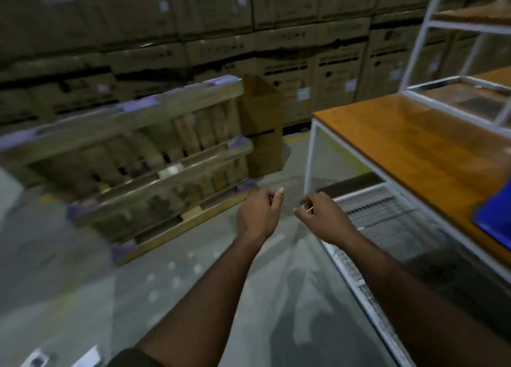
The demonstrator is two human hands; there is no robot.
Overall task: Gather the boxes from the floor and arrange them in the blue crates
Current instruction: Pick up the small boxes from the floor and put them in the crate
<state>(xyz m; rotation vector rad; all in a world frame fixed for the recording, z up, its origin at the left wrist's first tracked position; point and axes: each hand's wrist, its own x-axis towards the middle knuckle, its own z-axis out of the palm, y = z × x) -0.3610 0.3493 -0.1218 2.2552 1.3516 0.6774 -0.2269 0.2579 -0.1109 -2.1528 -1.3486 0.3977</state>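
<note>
Both my arms reach forward over the grey floor. My left hand hangs with fingers loosely curled and holds nothing. My right hand is close beside it, fingers loosely curled, also empty. Part of a blue crate shows at the right edge, on the orange table top. Two stacked brown cardboard boxes stand on the floor beyond my hands, next to the pallets. The view is blurred by motion.
Wooden pallets lean on edge at the left. A wall of large cartons fills the background. The white-framed table has a wire mesh lower shelf. A white rack stands at the right rear.
</note>
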